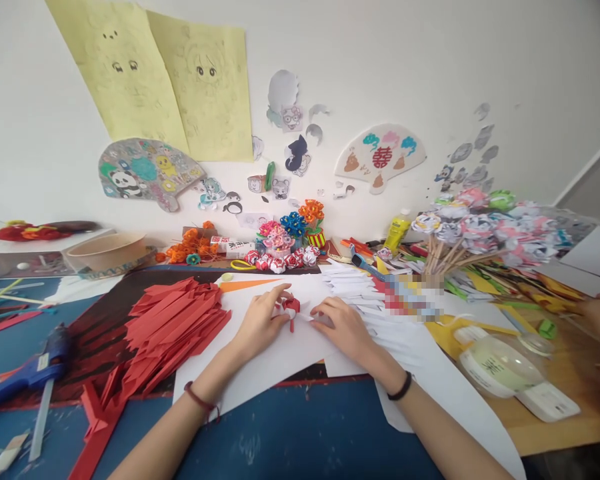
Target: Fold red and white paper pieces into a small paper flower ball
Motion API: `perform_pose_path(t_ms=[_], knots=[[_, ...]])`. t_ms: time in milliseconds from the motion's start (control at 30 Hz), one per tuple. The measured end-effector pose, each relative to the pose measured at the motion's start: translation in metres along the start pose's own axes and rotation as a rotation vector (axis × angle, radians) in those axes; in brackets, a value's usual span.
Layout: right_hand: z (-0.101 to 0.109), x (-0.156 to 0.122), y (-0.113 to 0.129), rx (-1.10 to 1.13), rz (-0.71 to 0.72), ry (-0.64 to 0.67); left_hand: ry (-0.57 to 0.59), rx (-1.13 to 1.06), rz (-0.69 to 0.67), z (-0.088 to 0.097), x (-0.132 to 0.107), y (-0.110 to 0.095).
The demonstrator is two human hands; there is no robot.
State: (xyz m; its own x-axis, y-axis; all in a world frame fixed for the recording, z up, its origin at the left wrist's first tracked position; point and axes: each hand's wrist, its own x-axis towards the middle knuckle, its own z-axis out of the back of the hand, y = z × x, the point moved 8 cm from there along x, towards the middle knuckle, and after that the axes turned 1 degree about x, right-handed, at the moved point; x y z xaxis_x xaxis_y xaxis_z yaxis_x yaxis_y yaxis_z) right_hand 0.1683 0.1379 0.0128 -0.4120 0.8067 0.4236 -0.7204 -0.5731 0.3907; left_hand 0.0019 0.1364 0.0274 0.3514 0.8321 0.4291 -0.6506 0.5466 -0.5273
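Head view: left hand [263, 321] clamps a red-and-white fold [293, 306] between thumb and fingers; right hand [341, 327] pinches its white end [306, 313] just beside. Red strips [173, 327] lie left of the grip, white strips [353, 285] right.

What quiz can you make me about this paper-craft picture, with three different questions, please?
1. Fill in: between the left hand and right hand is a small folded paper piece, white and ____.
2. True or false: the pile of red folded paper strips lies left of the white folded paper strips in the picture.
3. Which wrist wears the slim black band? A) left B) right C) neither

Key: 1 red; 2 true; 3 B.
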Motion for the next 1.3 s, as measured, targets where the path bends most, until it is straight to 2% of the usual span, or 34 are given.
perform_pose_path(t_ms=[100, 233, 367, 500, 800, 1000, 1167, 1300], knots=[[0.000, -0.002, 0.010, 0.017, 0.083, 0.014, 0.001, 0.082, -0.068, 0.004, 0.000, -0.008], [0.002, -0.004, 0.020, -0.031, 0.166, -0.014, -0.040, 0.381, -0.187, 0.007, -0.006, -0.035], [0.004, -0.004, 0.020, -0.041, 0.165, -0.053, 0.016, 0.616, -0.274, -0.008, -0.012, -0.057], [0.002, -0.004, 0.021, -0.026, 0.178, -0.049, 0.045, 0.732, -0.285, -0.021, -0.012, -0.060], [0.023, -0.010, 0.027, 0.085, 0.200, -0.209, -0.127, 0.546, -0.272, 0.000, -0.016, -0.064], [0.026, -0.013, 0.031, 0.049, 0.245, -0.256, -0.151, 0.510, -0.286, 0.000, -0.018, -0.064], [0.030, -0.015, 0.034, 0.064, 0.312, -0.338, -0.257, 0.461, -0.366, 0.004, -0.021, -0.067], [0.030, -0.016, 0.035, 0.058, 0.333, -0.343, -0.269, 0.477, -0.392, 0.004, -0.022, -0.070]])
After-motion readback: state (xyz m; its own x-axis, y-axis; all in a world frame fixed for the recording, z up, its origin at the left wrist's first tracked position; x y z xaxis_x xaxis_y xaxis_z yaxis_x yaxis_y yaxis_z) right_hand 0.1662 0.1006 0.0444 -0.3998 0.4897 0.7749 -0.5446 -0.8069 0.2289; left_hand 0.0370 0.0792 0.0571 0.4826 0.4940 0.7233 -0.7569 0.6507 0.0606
